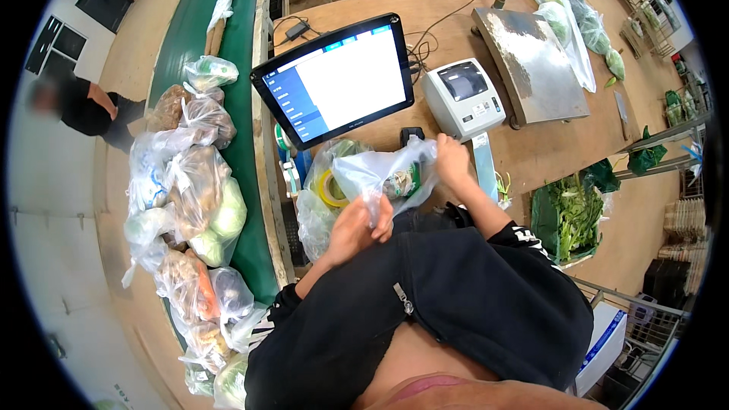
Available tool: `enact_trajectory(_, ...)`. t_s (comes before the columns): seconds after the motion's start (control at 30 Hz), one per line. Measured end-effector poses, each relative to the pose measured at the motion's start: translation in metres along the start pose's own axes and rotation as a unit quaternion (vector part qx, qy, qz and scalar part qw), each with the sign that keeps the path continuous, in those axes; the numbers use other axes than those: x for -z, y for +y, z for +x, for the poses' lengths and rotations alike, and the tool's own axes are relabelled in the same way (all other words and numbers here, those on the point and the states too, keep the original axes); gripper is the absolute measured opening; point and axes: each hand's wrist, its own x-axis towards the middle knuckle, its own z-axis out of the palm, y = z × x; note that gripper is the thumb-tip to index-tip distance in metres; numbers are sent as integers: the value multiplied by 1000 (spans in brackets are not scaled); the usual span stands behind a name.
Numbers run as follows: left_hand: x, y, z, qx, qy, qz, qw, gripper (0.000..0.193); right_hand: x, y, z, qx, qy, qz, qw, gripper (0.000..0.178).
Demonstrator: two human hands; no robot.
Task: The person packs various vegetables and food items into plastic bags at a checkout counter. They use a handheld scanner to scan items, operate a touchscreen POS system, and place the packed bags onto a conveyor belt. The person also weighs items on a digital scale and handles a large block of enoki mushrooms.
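Observation:
A clear plastic bag [363, 171] is stretched between my two hands over the near edge of the table. My left hand [357, 226] is closed on its lower left part, and my right hand [453, 161] pinches its upper right corner. Behind the thin plastic show a roll of yellow tape [328, 188] and something green and white; whether these lie in the bag or beyond it I cannot tell. Just past the bag stand a touch screen [338, 80] and, close to my right hand, a white label printer [465, 99] with a pale label strip [483, 156] hanging from its front.
At left a green conveyor belt [254, 205] carries several bagged vegetables [199, 182]. A metal platform scale [543, 68] and bagged greens [588, 19] are at the table's right, with a knife [623, 115] near its edge. A crate of leafy greens [568, 216] stands at right. Another person [80, 110] is beyond the belt.

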Motion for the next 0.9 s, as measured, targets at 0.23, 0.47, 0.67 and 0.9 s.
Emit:
enact_trajectory(0.23,-1,48,-25,-186,247,32,950,33,138,14,12,-73,-74,475,874,16)
enact_trajectory(0.47,-14,19,-10,-116,251,46,960,27,163,-44,8,-41,-93,730,676,24)
enact_trajectory(0.67,-22,-14,13,22,111,305,946,38,176,-92,12,463,-68,408,784,50)
enact_trajectory(0.9,79,-42,32,43,259,278,924,28,145,-49,15,311,-255,270,875,33)
